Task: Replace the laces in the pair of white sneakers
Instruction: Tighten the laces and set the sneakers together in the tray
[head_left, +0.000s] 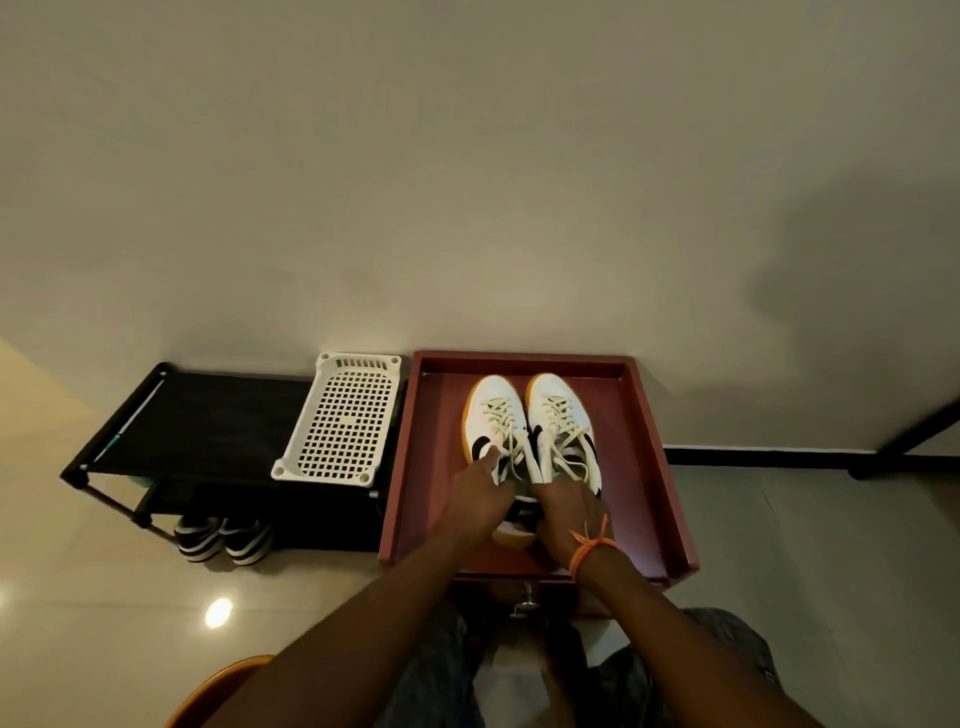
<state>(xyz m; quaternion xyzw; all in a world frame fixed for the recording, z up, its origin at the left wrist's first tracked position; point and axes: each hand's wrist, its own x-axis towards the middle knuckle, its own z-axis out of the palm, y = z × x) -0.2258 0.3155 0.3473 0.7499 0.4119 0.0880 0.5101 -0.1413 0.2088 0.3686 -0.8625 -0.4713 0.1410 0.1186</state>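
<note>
Fingers of both hands curl at the sneakers' (530, 431) heels by the tray's (670, 467) near edge; grip unclear. Tugging laces (511, 447) may drag shoes off.

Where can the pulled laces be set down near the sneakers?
Bare tray floor lies right of the right sneaker, and a strip left of the left sneaker. The white basket is empty. Crowded: the heels, where left hand and right hand work.

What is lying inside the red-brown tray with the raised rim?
Inside the red-brown tray stands a pair of white sneakers with gum soles, side by side, laces still in. The left hand and right hand cover the heels, so that part is hidden.
</note>
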